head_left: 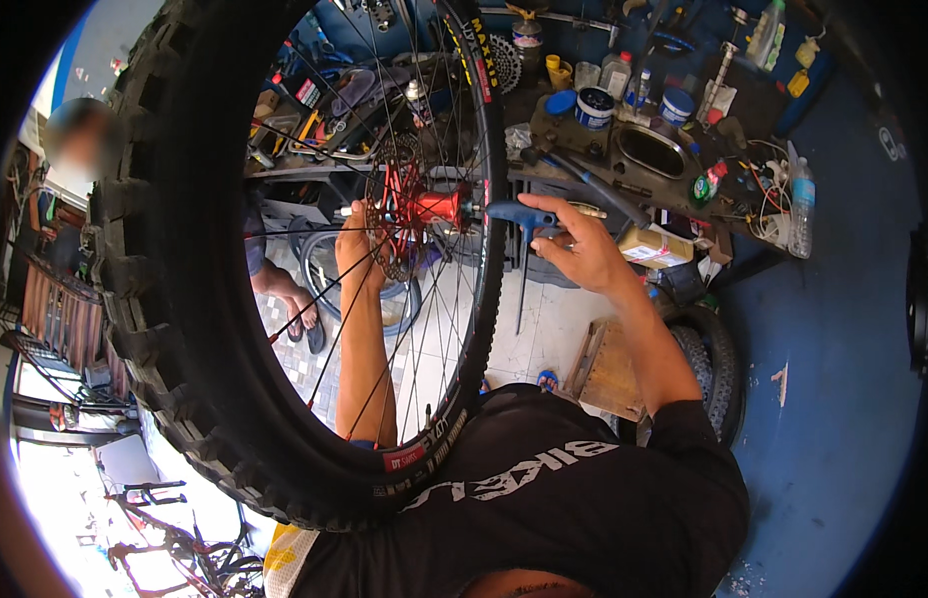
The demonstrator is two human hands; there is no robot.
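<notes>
A bicycle wheel with a knobbly black tyre (150,259) stands upright across the left and middle of the view, very near. At its centre is a red hub (439,207) with a brake disc (392,224) on its left side. Seen past the spokes, my left hand (353,249) is closed at the axle end beside the disc, its fingers partly hidden. My right hand (589,249), to the right of the wheel, pinches a blue T-handle hex key (524,221). The key's long shaft points down, and its handle lies close to the hub's right axle end.
Beyond the wheel runs a workbench (574,140) with tubs, bottles and tools. A wooden stool (612,369) and loose tyres (721,359) stand at right by the blue wall (833,379). Another person's legs (285,289) show through the spokes; bicycles (175,538) stand lower left.
</notes>
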